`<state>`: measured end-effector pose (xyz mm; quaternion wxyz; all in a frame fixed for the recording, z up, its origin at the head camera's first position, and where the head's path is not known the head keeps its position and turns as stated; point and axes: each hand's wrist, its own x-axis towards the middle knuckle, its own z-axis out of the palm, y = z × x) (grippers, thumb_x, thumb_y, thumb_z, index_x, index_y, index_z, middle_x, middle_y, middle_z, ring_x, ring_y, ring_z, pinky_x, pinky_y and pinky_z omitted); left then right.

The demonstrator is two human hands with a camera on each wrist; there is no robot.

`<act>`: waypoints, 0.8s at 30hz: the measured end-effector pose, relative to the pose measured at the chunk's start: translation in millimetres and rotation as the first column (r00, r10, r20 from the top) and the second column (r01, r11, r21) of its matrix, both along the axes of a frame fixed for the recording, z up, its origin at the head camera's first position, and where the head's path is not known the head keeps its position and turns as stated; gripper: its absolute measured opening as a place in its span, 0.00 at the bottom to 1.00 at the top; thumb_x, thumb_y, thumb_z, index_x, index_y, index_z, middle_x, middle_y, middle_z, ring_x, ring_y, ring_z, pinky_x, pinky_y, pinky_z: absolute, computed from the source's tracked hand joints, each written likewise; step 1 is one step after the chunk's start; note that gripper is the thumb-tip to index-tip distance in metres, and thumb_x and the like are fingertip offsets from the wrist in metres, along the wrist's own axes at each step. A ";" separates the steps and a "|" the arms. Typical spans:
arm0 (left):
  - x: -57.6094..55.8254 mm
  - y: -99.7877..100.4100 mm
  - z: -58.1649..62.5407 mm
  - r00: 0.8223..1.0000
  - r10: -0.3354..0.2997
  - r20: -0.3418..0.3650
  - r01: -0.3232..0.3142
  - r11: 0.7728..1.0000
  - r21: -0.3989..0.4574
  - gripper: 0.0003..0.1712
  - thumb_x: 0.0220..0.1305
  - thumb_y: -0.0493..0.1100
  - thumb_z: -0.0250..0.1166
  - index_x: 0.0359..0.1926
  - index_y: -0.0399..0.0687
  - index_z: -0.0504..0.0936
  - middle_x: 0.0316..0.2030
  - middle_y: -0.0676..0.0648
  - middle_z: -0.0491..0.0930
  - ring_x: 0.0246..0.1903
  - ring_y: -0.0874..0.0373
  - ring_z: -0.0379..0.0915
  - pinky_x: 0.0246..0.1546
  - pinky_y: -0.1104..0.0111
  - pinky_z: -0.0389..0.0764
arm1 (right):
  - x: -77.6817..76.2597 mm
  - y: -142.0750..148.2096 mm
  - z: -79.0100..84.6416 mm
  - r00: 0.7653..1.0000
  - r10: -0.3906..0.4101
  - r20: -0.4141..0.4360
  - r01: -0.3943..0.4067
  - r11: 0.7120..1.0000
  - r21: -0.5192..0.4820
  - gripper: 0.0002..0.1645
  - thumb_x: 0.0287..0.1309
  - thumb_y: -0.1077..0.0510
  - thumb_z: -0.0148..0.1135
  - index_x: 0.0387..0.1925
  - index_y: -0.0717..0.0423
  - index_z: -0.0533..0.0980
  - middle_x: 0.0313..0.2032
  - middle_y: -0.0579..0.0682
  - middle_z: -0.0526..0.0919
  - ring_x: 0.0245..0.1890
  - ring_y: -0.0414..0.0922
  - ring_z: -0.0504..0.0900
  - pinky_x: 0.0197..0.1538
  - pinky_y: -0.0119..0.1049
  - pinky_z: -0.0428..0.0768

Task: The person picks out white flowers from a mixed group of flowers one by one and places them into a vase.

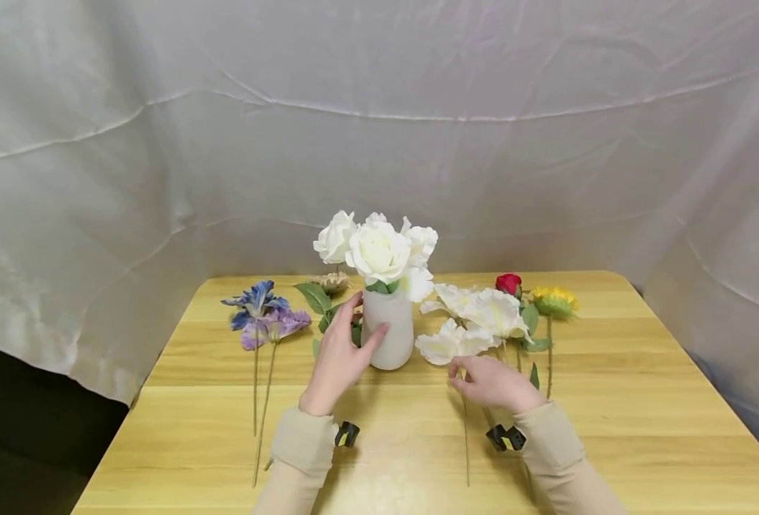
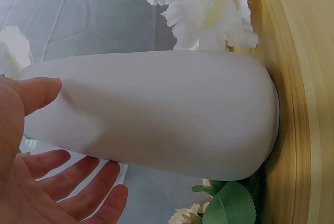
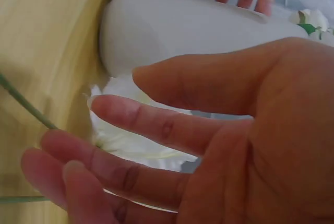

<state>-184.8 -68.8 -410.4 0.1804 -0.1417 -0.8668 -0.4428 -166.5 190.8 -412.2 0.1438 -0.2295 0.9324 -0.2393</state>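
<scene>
A white vase (image 1: 388, 332) stands upright on the table, holding white roses (image 1: 379, 252) and another ruffled white bloom. My left hand (image 1: 342, 350) holds the vase from its left, the thumb across its front and the fingers round the side. In the left wrist view the vase (image 2: 172, 114) fills the middle, beside the thumb (image 2: 42, 94). My right hand (image 1: 491, 380) hovers over the stem of a loose white flower (image 1: 453, 343), thumb and index finger apart. In the right wrist view, a green stem (image 3: 26, 101) passes behind the loosely bent fingertips.
Blue (image 1: 257, 300) and purple (image 1: 276, 325) flowers lie at the left. Behind the vase's left side are a beige flower (image 1: 333, 282) and green leaves. More white flowers (image 1: 495, 313), a red rose (image 1: 508, 284) and a yellow sunflower (image 1: 554, 302) lie at the right. Grey cloth (image 1: 379, 164) hangs behind.
</scene>
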 end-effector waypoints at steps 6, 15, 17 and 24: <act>-0.2 -0.1 -1.0 1.000 -0.012 0.011 0.012 1.000 -0.007 0.37 0.63 0.53 0.61 0.69 0.46 0.59 0.62 0.46 0.68 0.51 0.48 0.72 0.48 0.53 0.77 | -1.5 -1.8 -10.7 1.000 0.004 0.026 -0.005 1.000 0.026 0.05 0.63 0.58 0.55 0.37 0.53 0.77 0.26 0.46 0.76 0.25 0.43 0.72 0.30 0.42 0.74; -0.2 -1.5 -1.0 1.000 -0.019 0.012 0.019 1.000 -0.009 0.37 0.64 0.53 0.60 0.69 0.44 0.59 0.63 0.45 0.67 0.52 0.47 0.72 0.47 0.53 0.77 | -3.5 -3.4 -19.7 0.997 -0.047 0.066 0.047 0.999 0.014 0.10 0.62 0.56 0.56 0.27 0.54 0.78 0.21 0.44 0.74 0.22 0.42 0.71 0.27 0.38 0.72; -0.3 -1.9 -0.9 1.000 -0.020 0.013 0.020 1.000 -0.001 0.37 0.64 0.52 0.60 0.69 0.45 0.59 0.63 0.45 0.67 0.52 0.47 0.72 0.47 0.52 0.77 | -4.3 -3.1 -18.9 0.997 -0.049 0.064 0.049 0.999 -0.003 0.13 0.63 0.56 0.55 0.23 0.54 0.77 0.17 0.43 0.70 0.18 0.40 0.68 0.22 0.35 0.69; 0.0 -3.1 0.3 1.000 -0.024 0.003 0.024 1.000 -0.003 0.36 0.64 0.51 0.60 0.69 0.45 0.59 0.62 0.44 0.68 0.51 0.50 0.72 0.47 0.52 0.78 | -8.4 -0.9 -15.0 0.998 -0.022 0.067 0.028 0.995 -0.092 0.17 0.63 0.61 0.53 0.18 0.57 0.77 0.11 0.41 0.65 0.12 0.36 0.60 0.17 0.29 0.62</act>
